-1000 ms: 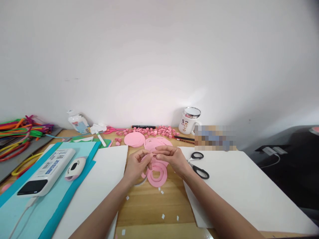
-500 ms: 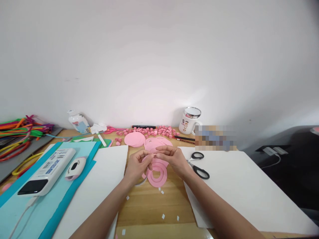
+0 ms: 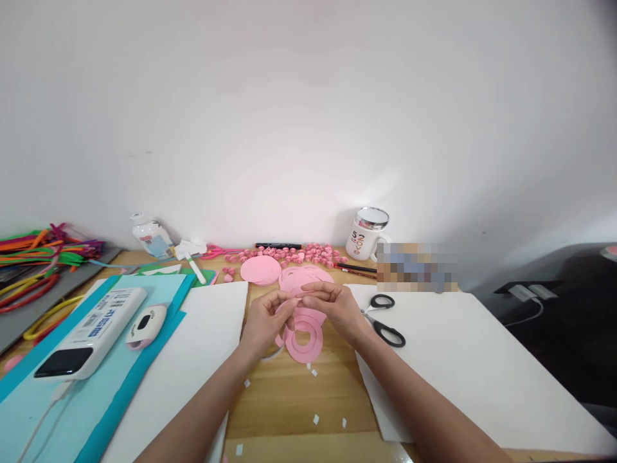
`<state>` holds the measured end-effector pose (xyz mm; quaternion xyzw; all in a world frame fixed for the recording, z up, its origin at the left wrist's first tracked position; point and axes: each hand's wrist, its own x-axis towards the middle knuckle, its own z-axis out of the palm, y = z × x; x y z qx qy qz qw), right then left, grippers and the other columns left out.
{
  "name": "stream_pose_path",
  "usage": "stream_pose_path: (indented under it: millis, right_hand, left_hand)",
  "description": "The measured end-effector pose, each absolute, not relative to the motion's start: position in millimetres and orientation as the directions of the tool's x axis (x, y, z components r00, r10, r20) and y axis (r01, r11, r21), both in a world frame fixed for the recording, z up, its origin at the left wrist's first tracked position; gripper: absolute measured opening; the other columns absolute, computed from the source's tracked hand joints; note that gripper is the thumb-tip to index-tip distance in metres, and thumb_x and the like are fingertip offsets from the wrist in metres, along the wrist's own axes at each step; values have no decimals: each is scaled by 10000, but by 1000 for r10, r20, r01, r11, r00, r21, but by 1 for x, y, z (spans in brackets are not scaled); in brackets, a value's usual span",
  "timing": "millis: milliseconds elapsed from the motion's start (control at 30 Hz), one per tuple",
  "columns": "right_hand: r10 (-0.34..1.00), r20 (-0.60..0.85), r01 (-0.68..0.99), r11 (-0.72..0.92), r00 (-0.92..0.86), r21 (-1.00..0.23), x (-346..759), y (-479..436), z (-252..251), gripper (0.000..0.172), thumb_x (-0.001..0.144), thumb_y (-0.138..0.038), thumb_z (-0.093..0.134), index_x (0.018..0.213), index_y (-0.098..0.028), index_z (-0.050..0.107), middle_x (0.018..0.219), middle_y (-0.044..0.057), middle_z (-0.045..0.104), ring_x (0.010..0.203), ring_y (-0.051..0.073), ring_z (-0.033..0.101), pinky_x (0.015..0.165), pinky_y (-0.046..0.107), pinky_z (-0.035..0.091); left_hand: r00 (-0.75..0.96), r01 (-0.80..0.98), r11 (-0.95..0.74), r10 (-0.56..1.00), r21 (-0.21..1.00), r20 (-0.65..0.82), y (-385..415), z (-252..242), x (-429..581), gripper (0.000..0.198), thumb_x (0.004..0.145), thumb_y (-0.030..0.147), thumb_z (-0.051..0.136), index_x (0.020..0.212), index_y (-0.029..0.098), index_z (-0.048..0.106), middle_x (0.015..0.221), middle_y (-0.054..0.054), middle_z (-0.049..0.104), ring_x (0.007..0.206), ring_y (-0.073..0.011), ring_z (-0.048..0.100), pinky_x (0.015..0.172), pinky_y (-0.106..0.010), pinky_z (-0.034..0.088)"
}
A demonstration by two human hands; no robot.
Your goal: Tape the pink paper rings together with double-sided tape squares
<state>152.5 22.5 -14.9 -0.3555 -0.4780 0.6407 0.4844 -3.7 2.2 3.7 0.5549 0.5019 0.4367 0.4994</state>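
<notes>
Left hand (image 3: 266,321) and right hand (image 3: 333,308), fingers pinched nearly closed.
We hold one pink piece (image 3: 299,298), mostly hidden; pink rings (image 3: 316,342) just below fingers; scissors (image 3: 376,325) rightward.

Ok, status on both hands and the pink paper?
Left hand, right hand: tip to tip, grip unclear. Pink paper rings just below. Black-handled scissors close by on the right.

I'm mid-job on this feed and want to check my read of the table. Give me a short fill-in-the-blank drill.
1. The left hand and right hand are close together, near paper rings coloured ____.
2. The scissors beside the right hand have ____ handles.
3. In the picture, the mug has its handle on its ____ side.
4. The cable plugged into the device is ____.

Missing words: pink; black; right; white
</notes>
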Motion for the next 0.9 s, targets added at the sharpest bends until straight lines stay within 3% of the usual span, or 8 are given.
stream_pose_path:
  millis: [900]
  right_hand:
    - [969,-17,-272,-86,-245,-958,153,24,-18,347,538,-283,755,838,-152,642,781,74,707,704,197,659,702,329,503]
  left_hand:
    - [128,90,26,991,996,-37,4,0,-4,231,685,363,606,706,138,555,470,34,546,382,-95,513,359,-182,388]
